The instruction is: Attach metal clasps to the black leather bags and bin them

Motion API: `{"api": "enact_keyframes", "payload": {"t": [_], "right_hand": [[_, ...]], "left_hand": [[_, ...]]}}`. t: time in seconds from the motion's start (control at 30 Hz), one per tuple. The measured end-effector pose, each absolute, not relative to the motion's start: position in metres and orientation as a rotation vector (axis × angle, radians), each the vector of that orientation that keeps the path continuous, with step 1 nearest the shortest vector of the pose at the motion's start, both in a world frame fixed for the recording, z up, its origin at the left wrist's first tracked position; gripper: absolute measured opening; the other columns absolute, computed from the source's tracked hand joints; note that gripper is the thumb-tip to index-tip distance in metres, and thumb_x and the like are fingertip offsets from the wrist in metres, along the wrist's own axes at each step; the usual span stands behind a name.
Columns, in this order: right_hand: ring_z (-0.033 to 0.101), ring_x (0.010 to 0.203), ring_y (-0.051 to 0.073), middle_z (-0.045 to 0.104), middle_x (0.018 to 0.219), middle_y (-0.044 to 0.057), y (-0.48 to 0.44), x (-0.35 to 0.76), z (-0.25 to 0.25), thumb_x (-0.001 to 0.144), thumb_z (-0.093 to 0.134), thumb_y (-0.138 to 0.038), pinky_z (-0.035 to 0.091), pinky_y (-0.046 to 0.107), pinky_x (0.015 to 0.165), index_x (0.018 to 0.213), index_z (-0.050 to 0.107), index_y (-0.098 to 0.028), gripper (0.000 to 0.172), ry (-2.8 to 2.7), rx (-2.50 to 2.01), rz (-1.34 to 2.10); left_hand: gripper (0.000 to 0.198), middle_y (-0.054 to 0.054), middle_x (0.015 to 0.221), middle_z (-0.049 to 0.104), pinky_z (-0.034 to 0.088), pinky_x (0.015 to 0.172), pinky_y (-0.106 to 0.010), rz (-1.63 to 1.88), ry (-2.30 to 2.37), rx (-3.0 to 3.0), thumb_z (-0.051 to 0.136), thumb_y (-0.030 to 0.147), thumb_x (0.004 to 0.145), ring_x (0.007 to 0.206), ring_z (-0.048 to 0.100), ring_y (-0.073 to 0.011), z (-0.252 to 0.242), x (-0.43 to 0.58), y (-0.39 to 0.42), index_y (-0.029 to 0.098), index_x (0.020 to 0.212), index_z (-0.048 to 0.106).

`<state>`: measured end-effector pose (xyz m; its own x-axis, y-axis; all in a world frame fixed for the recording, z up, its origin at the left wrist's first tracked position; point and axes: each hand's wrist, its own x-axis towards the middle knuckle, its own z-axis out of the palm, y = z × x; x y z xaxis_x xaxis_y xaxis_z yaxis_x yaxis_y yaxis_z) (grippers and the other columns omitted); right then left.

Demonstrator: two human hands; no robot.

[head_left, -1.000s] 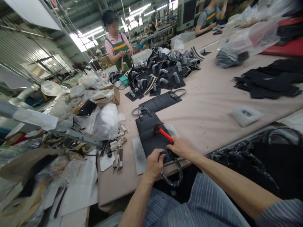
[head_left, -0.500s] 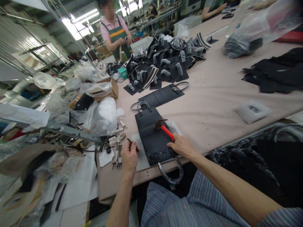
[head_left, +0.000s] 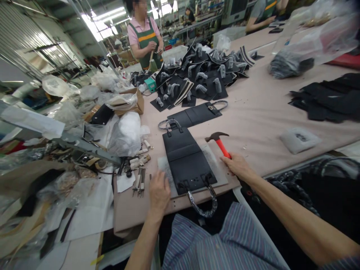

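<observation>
My right hand (head_left: 239,165) is closed round the red handle of a claw hammer (head_left: 222,146), its dark head over the table to the right of the black bag panel (head_left: 187,155). That panel lies flat on a pale board (head_left: 222,173), with wrapped handles at both ends; the near handle (head_left: 205,213) hangs over the table edge. My left hand (head_left: 159,192) is low at the board's left edge, beside the panel, its fingers blurred. By its fingertips shows the end of a small dark rod (head_left: 150,177); whether the hand touches it is unclear.
Several metal tools (head_left: 139,182) lie left of my left hand, near a bag of white stuffing (head_left: 126,133). A second black panel (head_left: 194,114) lies beyond, before a heap of black pieces (head_left: 197,75). A co-worker in a green apron (head_left: 146,41) stands at the back.
My right hand has carried the hammer from above the panel to its right. My left hand has lowered and turned palm down; the small dark tool it held no longer shows in its grip.
</observation>
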<state>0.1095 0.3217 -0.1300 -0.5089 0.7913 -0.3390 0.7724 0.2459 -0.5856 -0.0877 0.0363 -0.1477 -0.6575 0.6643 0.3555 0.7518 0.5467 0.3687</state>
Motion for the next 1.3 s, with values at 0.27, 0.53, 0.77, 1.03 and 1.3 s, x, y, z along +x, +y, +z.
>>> {"api": "enact_keyframes", "payload": {"t": [0.27,0.53,0.77,1.03,1.3], "right_hand": [[0.062,0.101,0.033,0.061,0.114,0.024,0.336,0.143,-0.149,0.096,0.05,-0.035,0.044,0.039,0.08,0.109,0.064,-0.009,0.033,-2.622,-1.664,0.589],[0.055,0.105,0.036,0.058,0.116,0.022,0.312,0.139,-0.169,0.093,0.059,-0.038,0.042,0.041,0.083,0.118,0.058,-0.008,0.04,-2.636,-1.51,0.123],[0.055,0.111,0.032,0.062,0.123,0.016,0.281,0.129,-0.163,0.096,0.056,-0.029,0.04,0.04,0.088,0.119,0.061,-0.013,0.028,-2.583,-1.224,0.221],[0.054,0.109,0.031,0.06,0.122,0.017,0.237,0.11,-0.151,0.096,0.056,-0.026,0.037,0.04,0.087,0.111,0.064,-0.015,0.02,-2.677,-1.154,0.215],[0.06,0.098,0.029,0.064,0.107,0.016,0.23,0.102,-0.148,0.093,0.045,-0.012,0.039,0.04,0.084,0.103,0.063,-0.013,0.021,-2.649,-1.244,0.617]], "left_hand": [[0.014,-0.012,0.105,0.076,0.053,0.106,-0.052,-0.887,-2.182,-2.099,0.057,0.018,0.095,0.103,0.073,-0.0273,-0.142,-0.003,0.06,0.017,0.105,0.067],[0.016,-0.008,0.097,0.077,0.058,0.087,-0.032,-1.092,-2.279,-1.52,0.054,0.016,0.098,0.091,0.074,-0.0199,-0.149,-0.029,0.032,0.018,0.107,0.068],[0.023,-0.011,0.102,0.073,0.055,0.086,-0.039,-0.758,-2.833,-1.013,0.054,0.025,0.098,0.096,0.07,-0.0274,-0.15,-0.063,0.036,0.014,0.107,0.071],[0.025,-0.016,0.107,0.069,0.052,0.088,-0.038,-0.747,-3.099,-0.904,0.058,0.027,0.095,0.101,0.068,-0.0291,-0.137,-0.051,0.061,0.012,0.106,0.074],[0.022,-0.005,0.064,0.066,0.047,0.055,-0.027,-1.803,-3.138,-0.212,0.067,0.033,0.083,0.058,0.062,-0.0179,-0.14,-0.059,0.062,0.012,0.085,0.073]]}}
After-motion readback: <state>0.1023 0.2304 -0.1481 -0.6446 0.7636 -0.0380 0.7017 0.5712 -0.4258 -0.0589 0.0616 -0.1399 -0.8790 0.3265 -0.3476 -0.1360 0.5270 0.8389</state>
